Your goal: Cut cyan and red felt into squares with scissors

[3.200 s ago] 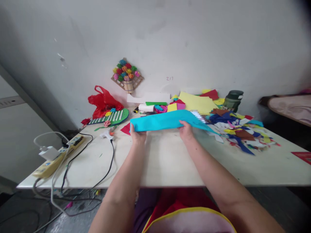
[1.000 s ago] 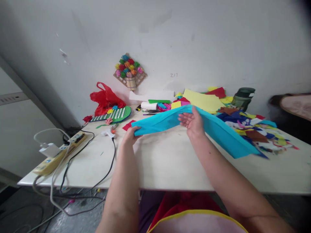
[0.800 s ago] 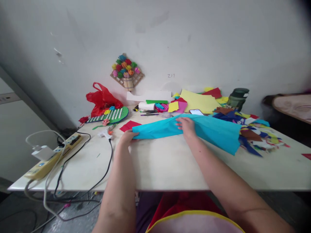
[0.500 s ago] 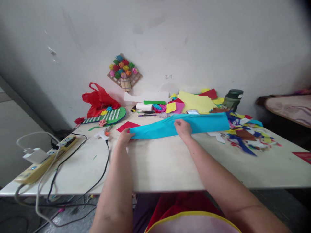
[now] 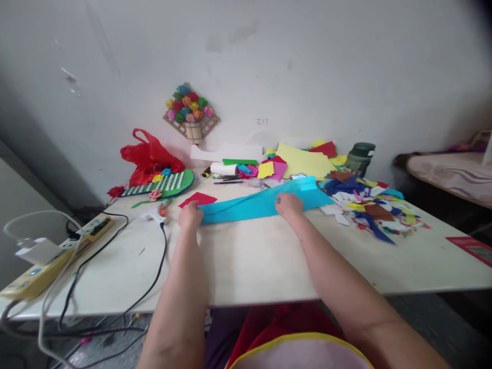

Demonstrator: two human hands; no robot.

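Note:
A long strip of bright blue paper (image 5: 246, 206) stretches between my two hands, just above or on the table; which of these I cannot tell. My left hand (image 5: 190, 215) pinches its left end. Further right, my right hand (image 5: 289, 205) grips the strip's near edge with curled fingers. Beyond that hand, the strip's right end is folded or curled over at the top. A piece of red paper (image 5: 199, 198) lies partly behind the left hand. Left of that hand rests a white glue gun (image 5: 154, 212) with a black cord.
Coloured paper scraps (image 5: 376, 207) are heaped at the right, near a dark green bottle (image 5: 360, 158). Pens (image 5: 228, 179) and yellow sheets (image 5: 303, 161) lie at the back. A power strip (image 5: 57, 259) with cables occupies the left edge. A red plastic bag (image 5: 151, 156) stands behind a green board (image 5: 172, 184).
The blue strip's right end has drawn back leftward from the scraps and curled over. Both hands keep their hold on the strip. The view has shifted slightly to the right.

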